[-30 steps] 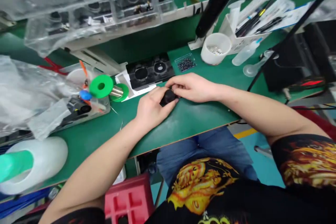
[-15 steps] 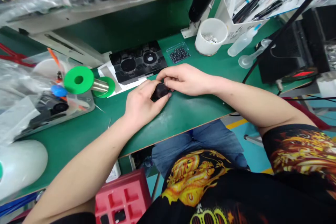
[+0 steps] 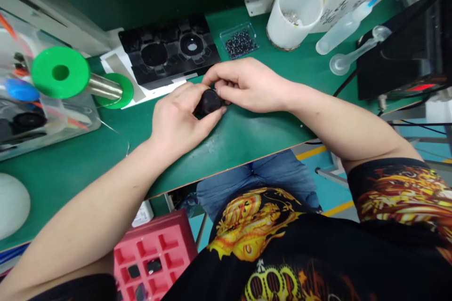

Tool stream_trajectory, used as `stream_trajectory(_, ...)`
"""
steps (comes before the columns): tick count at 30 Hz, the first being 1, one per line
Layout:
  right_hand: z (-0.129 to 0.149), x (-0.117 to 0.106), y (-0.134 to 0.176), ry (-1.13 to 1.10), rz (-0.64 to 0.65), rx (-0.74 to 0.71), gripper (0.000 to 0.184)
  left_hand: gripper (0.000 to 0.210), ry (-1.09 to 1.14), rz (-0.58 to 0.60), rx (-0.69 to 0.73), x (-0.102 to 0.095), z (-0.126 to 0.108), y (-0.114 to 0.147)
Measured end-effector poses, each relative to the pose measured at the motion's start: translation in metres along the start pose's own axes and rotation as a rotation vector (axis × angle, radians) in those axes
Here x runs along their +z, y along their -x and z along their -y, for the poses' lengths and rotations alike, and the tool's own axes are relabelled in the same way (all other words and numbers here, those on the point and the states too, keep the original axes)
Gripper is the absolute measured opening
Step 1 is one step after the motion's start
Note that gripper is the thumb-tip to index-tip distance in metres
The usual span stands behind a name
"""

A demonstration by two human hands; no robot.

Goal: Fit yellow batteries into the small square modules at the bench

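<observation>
My left hand is closed around a small rounded black part, holding it between thumb and fingers just above the green bench. The part's far side is hidden by my fingers. My right hand meets it from the right, with thumb and curled fingers pinched at the part's right edge. What lies between those right fingertips is too small and covered to make out. Beyond my hands lies a black sheet with two round watch-like shapes. A clear tray of tiny dark pieces sits just past my right hand.
On the left stand a green solder wire spool and a clear plastic bin. At the back right are a white cup, a dropper bottle and a black box. A red compartment tray is below the bench edge.
The view has tilted down and shifted, so the bench items appear higher and the upper shelf has left the picture. Both hands keep their hold around the black part.
</observation>
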State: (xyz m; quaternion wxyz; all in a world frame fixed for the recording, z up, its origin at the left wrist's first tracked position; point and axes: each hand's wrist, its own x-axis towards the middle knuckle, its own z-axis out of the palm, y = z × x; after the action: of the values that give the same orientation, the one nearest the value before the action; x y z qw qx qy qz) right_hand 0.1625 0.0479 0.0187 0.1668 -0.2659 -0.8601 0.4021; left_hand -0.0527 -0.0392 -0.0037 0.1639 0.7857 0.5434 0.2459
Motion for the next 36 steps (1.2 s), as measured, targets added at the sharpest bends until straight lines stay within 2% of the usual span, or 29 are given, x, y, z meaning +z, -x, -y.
stream_trajectory(10, 0.0013, 0.0003, 0.0002, -0.079, 0.009, 0.011, 0.027, 0.027, 0.022, -0.01, 0.013, 0.0005, 0.0015, 0.0006)
stream_trajectory(36, 0.0062, -0.0017, -0.0002, -0.046, 0.011, 0.047, 0.028, 0.031, 0.036, 0.0, -0.02, -0.0003, -0.001, 0.0005)
